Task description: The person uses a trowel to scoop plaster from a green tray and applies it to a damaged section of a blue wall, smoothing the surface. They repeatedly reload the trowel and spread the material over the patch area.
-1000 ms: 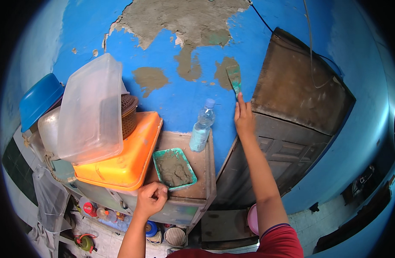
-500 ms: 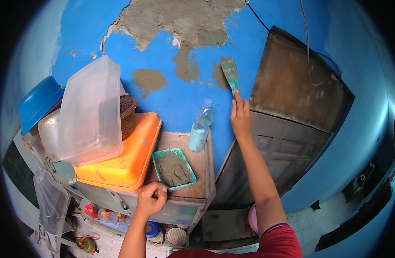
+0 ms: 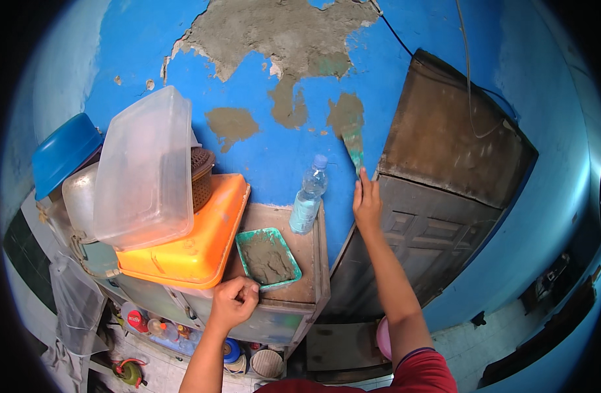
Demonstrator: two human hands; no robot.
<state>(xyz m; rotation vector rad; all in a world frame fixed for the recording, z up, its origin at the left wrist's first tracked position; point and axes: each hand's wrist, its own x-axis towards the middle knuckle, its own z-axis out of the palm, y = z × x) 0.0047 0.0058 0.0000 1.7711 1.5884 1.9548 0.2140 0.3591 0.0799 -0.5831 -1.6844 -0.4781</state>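
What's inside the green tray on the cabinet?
The green tray holds grey-brown paste, its surface lumpy and uneven. The tray's bottom beneath the paste is covered, so neither that nor anything buried there can be seen.

Head-worn fisheye, near, facing blue wall (image 3: 268,157), looking down over hands (image 3: 367,206).

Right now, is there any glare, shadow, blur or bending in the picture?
Head view: the scene bends toward a black, rounded rim; head view, right side: a bright sheen on the wall; head view, left: a soft shadow beside the clear box; head view, centre: the scraper in the right hand looks slightly smeared, perhaps from motion.
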